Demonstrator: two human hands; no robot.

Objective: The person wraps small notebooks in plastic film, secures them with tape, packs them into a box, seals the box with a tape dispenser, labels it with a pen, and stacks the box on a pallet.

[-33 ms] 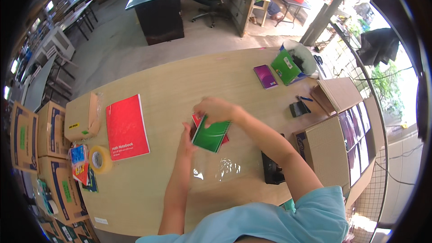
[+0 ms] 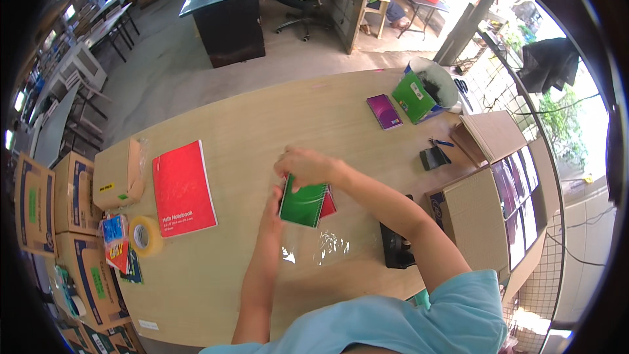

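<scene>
A small green spiral notebook (image 2: 304,204) is held over the middle of the table, tilted, with its spiral edge on the right. Behind it a red notebook (image 2: 329,206) sticks out at the right. My left hand (image 2: 274,202) grips the left edge of these notebooks, its fingers mostly hidden. From above, my right hand (image 2: 306,165) has its fingers bent over the green one's top edge. A purple spiral notebook (image 2: 384,112) lies farther off to the right. To the left rests a large red notebook (image 2: 185,189), flat on the table.
Clear tape (image 2: 145,235), a small carton (image 2: 118,174) and stacked boxes (image 2: 92,275) stand at the left. On the right are an open carton of purple notebooks (image 2: 488,216), a black tape dispenser (image 2: 395,244), pliers (image 2: 441,142) and a bin (image 2: 436,88). Someone sits beyond a post.
The green notebook has turned a little more upright and covers more of the red one. My right hand has shifted slightly left and down.
</scene>
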